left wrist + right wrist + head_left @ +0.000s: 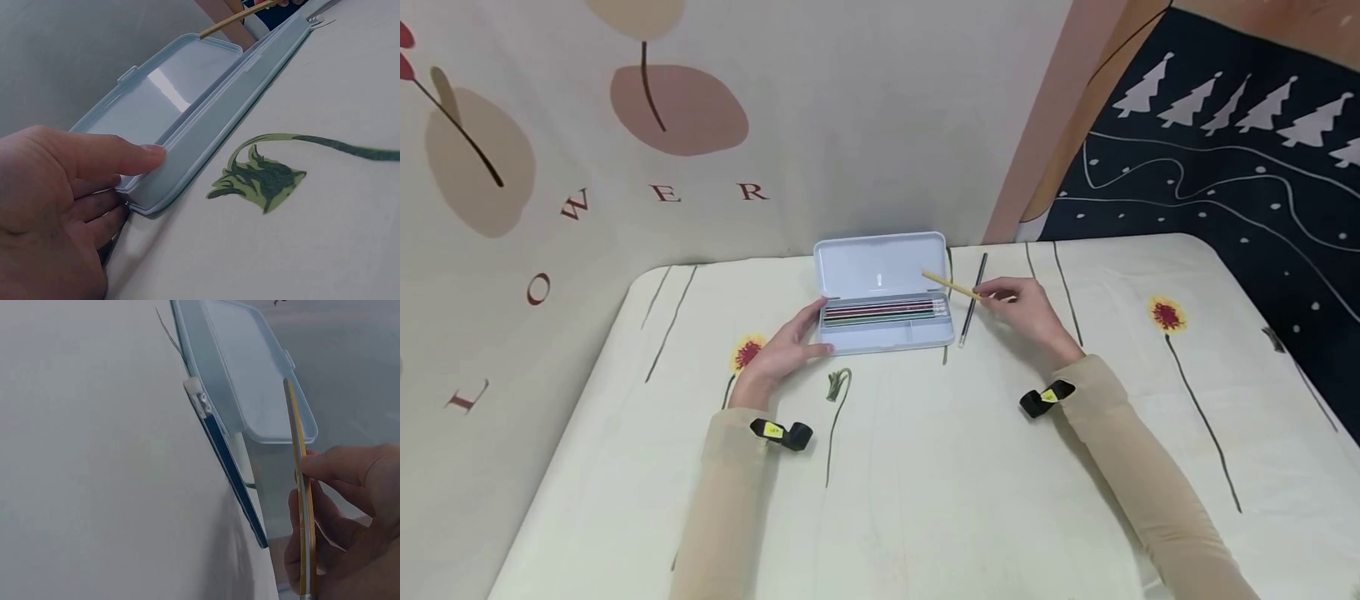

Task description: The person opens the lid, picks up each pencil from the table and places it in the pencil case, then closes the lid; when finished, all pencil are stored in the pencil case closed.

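Observation:
A light-blue pencil case (880, 337) lies with its lid (880, 265) raised at the back of the table. Several pencils (880, 312) lie side by side in its rear compartment. My left hand (782, 350) holds the case's left end, the thumb (134, 159) against the front wall and the fingers round the side. Above the table, right of the case, my right hand (1022, 310) pinches a yellow pencil (304, 506) between thumb and fingers. The pencil's far end points left, in front of the lid. A dark blue pencil (230, 465) lies on the cloth beside the case.
A white cloth (925, 467) with printed flowers covers the table. Behind it hangs a pale printed curtain (880, 117), and a dark fabric with white trees (1210, 167) is at the right. Black wrist cameras (782, 434) are strapped over both sleeves.

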